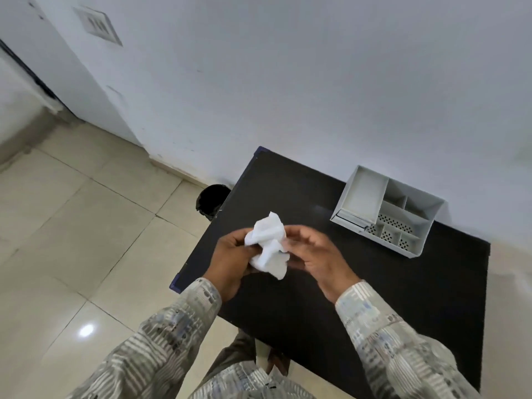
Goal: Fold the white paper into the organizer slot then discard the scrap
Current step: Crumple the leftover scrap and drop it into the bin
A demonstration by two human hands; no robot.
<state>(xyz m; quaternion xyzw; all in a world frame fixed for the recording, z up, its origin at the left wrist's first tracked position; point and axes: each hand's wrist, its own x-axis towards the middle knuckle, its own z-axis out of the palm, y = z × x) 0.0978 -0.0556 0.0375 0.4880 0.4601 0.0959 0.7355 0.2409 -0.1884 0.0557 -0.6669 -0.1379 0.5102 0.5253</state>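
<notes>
A crumpled white paper is held above the left part of the black table. My left hand grips its left side. My right hand touches its right side with the fingertips, fingers curled. The white organizer with several compartments stands at the table's back right, against the wall. I cannot tell whether any paper lies in its slots.
A black bin stands on the tiled floor just left of the table's back corner, by the wall. The white wall runs behind the table. My legs show below the table's near edge.
</notes>
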